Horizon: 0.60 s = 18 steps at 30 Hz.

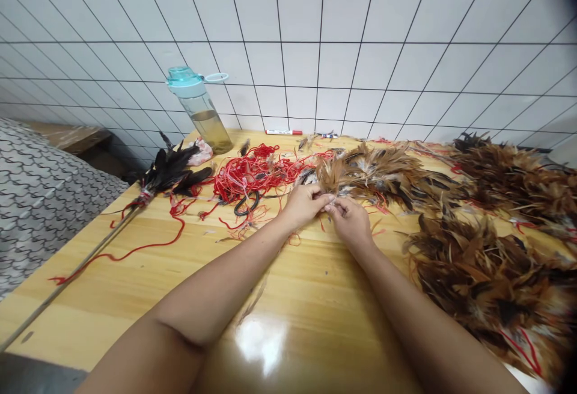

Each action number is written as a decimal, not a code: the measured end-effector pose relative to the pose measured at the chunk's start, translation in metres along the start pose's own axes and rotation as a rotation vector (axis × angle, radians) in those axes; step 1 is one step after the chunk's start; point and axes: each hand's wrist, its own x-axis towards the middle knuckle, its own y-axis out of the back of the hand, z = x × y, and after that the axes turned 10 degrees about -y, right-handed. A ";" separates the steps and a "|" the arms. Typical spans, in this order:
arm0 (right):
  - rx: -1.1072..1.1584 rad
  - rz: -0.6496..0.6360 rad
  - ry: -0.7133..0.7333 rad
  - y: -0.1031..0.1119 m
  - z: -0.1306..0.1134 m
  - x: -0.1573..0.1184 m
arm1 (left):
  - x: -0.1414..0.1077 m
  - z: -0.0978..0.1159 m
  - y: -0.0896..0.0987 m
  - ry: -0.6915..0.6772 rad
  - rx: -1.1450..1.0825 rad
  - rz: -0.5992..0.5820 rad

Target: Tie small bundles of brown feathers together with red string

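Both of my hands meet over the middle of the wooden table [315,298]. My left hand [306,204] is closed in a pinch on the base of a small bunch of brown feathers [330,175], whose tips point up and away. Touching it from the right, my right hand [350,218] pinches at the whitish lower ends of the same bunch. Just behind and to the right lies a larger pile of brown feathers [383,168]. A tangle of red string [256,174] sits left of my hands, with black-handled scissors [247,203] partly under it.
A bottle with a turquoise lid [202,111] stands at the back left. Black feathers [169,168] are tied to a long stick [85,264] at left. A red-and-white marker [283,132] lies by the tiled wall. More feather piles [491,273] cover the right side.
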 end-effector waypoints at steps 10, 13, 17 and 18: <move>-0.111 0.083 0.004 0.005 -0.002 -0.004 | -0.005 0.001 -0.017 0.025 -0.131 0.053; -0.005 0.067 0.016 0.004 -0.002 -0.002 | -0.004 0.006 -0.014 0.027 -0.322 0.023; 0.251 -0.076 0.048 0.001 -0.001 0.003 | -0.001 0.010 -0.003 0.041 -0.434 -0.115; 0.307 -0.113 0.056 0.000 -0.001 0.003 | 0.000 0.010 0.000 0.048 -0.450 -0.145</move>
